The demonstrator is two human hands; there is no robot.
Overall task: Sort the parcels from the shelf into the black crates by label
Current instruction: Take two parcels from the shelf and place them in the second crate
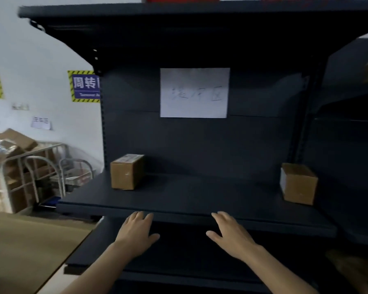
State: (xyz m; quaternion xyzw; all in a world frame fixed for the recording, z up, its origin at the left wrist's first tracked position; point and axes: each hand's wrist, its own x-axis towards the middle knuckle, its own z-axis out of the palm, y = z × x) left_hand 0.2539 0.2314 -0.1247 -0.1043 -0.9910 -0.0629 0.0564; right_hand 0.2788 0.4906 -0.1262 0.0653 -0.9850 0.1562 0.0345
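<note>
Left parcel (126, 171) at centre-left of shelf (189, 198), label up; right parcel (299, 183) at right edge. Both unsorted. Black crates out of frame: sorted count, contents unknown. Left grip (136, 232), right grip (229, 234) open, empty, lower centre. Wire cart (40, 166) at left holding cardboard.

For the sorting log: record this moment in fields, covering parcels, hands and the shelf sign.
shelf: dark, two parcels on it
left box: near left end, label on top
right box: at right end
left hand: open, empty, near shelf front edge
right hand: open, empty
white sheet: on back panel, writing illegible
black crates: not in view
</note>
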